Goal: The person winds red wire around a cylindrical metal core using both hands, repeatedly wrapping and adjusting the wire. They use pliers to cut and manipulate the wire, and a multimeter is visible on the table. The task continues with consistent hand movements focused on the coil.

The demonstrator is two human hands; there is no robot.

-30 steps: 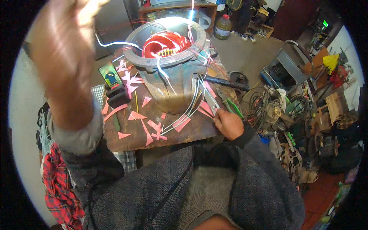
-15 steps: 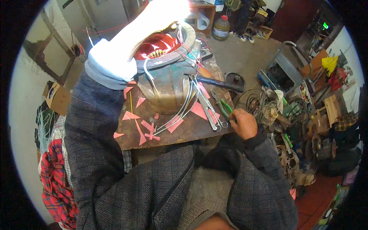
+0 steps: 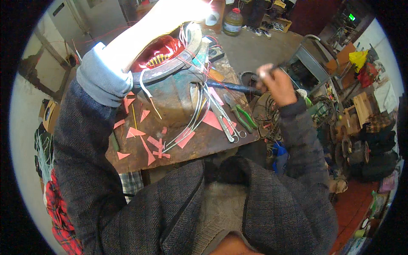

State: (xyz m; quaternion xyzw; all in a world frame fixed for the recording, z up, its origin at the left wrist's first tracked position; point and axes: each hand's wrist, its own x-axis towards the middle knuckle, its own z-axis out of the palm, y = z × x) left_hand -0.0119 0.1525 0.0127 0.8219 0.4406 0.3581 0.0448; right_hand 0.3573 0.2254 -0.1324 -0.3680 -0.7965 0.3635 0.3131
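The metal housing (image 3: pixel 170 94), lined with red wire coils (image 3: pixel 158 57), stood on the counter (image 3: pixel 199 144), a white lead (image 3: pixel 146 89) hanging over its near wall. The left hand (image 3: pixel 187 10) lay over its far rim; glare hid its grip, whose state could not be told. The right hand (image 3: pixel 279 87) was raised near the end of a dark bar (image 3: pixel 233 87); its fingers were blurred and its grip likewise indeterminable. Green-handled pliers (image 3: pixel 244 118) and pink scraps (image 3: pixel 185 139) lay nearer the person.

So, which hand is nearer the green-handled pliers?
Right. The right hand is beyond the pliers, to their right; the left hand, washed out by glare, is farther off, toward the metal housing's far side.
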